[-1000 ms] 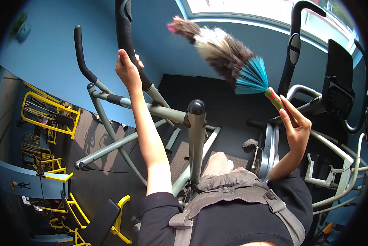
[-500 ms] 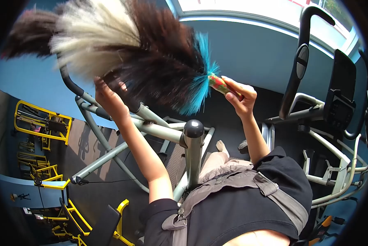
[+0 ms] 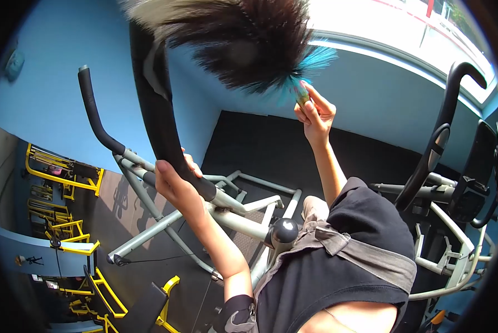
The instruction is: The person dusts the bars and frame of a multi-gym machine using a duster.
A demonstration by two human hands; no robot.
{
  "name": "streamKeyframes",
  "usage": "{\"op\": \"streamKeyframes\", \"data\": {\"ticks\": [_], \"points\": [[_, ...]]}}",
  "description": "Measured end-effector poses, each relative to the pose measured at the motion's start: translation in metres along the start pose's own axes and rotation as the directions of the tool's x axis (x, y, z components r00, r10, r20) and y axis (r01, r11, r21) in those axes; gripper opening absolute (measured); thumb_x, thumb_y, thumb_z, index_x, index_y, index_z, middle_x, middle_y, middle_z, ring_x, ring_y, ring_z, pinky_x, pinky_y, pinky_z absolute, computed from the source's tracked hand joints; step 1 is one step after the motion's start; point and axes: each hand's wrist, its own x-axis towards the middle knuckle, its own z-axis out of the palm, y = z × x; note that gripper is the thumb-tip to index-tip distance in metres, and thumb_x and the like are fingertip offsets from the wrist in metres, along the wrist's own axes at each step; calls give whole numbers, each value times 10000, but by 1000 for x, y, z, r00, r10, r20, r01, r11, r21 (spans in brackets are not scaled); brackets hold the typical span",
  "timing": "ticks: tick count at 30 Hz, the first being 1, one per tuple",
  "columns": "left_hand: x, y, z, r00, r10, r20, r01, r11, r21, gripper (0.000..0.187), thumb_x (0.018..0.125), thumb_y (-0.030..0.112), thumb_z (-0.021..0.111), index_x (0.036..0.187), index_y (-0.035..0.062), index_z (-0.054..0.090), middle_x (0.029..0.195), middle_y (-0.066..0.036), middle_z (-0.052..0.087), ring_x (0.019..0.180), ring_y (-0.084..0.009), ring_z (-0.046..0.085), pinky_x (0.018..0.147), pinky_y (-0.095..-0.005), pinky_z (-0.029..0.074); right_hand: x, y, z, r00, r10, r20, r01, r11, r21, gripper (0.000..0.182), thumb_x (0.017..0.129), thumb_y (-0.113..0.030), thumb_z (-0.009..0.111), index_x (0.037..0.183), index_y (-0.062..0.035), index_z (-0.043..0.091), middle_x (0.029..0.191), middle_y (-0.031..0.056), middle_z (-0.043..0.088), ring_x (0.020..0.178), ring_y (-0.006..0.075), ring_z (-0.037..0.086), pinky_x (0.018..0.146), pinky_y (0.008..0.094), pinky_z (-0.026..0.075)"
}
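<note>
My right hand (image 3: 317, 116) is closed around the short patterned handle of a feather duster (image 3: 243, 47). The duster's fluffy head is dark brown and cream, with a bright blue tuft near the handle. It is raised at the top of the view, close to the upper end of a black foam-covered handlebar (image 3: 159, 111). Lower down that bar, my left hand (image 3: 177, 186) is wrapped around the foam. The bar belongs to a grey-framed exercise machine (image 3: 238, 223) in front of me. The foam looks torn or peeling near its top.
A second foam-covered handlebar (image 3: 96, 116) rises to the left. Another exercise machine with a dark console (image 3: 471, 194) stands on the right. Yellow-framed gym equipment (image 3: 66, 177) lines the far left, and a black bench (image 3: 146, 308) is at lower left. A window (image 3: 382, 28) is above the blue wall.
My left hand has gone from beside the duster's head to gripping the foam handlebar. The duster has moved up and tilted, uncovering the handlebar. My view has shifted too.
</note>
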Motion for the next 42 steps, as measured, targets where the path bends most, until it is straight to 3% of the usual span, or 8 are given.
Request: {"op": "streamKeyframes", "data": {"ticks": [12,16,19,21,26,30,35,42], "points": [[4,-7,-2,1000,-2,24,-1,994,108,610,865,547,374,926,-52,476,759,-90,469,565,-129,471,443,-238,389,58,85,19,1000,-8,-7,9,984,176,353,788,-47,566,1125,51,534,731,50,566,520,49,451,450,149,311],[4,-10,-3,1000,6,12,-8,987,162,614,862,561,354,948,-36,472,743,-82,467,547,-130,465,443,-241,389,73,110,29,999,32,5,-32,966,257,349,784,-16,542,1126,53,533,770,73,578,507,52,433,454,140,318],[4,-10,3,990,30,-137,3,973,230,658,851,596,313,788,-40,468,558,-86,474,439,-133,456,412,-242,359,90,128,40,998,49,44,-60,948,313,340,794,-9,524,1129,49,532,772,75,579,496,55,420,446,143,312],[3,-11,3,985,26,-172,12,975,221,671,839,610,328,777,-45,464,552,-89,472,437,-140,458,410,-246,361,98,141,41,994,88,58,-98,972,212,372,846,-203,541,1161,-5,528,704,47,544,448,66,391,407,152,274],[-1,-15,0,976,21,-215,26,977,214,680,829,621,329,777,-45,456,544,-102,472,440,-151,468,413,-261,376,109,172,49,955,212,207,-259,937,236,415,857,-258,531,1183,-4,494,625,14,492,438,42,336,403,161,250],[-2,-16,0,983,-43,-180,71,986,153,666,781,684,351,848,29,446,565,-44,443,440,-122,442,406,-223,368,112,192,64,766,396,506,-547,815,191,464,886,-383,450,1108,22,503,522,-24,349,415,38,282,406,178,220],[-8,-22,3,955,28,-294,41,973,226,677,776,704,317,809,39,438,546,-45,433,457,-139,442,451,-243,386,93,208,91,364,410,836,-897,396,196,301,913,-300,431,1021,-21,460,588,3,388,484,72,363,460,205,305],[0,-26,10,963,178,-200,-126,961,246,696,750,706,378,858,20,411,606,-54,449,468,-139,465,425,-248,412,15,219,96,-131,376,917,-991,-86,-106,273,912,-323,438,954,-54,424,662,37,469,552,108,447,512,255,409]]}}
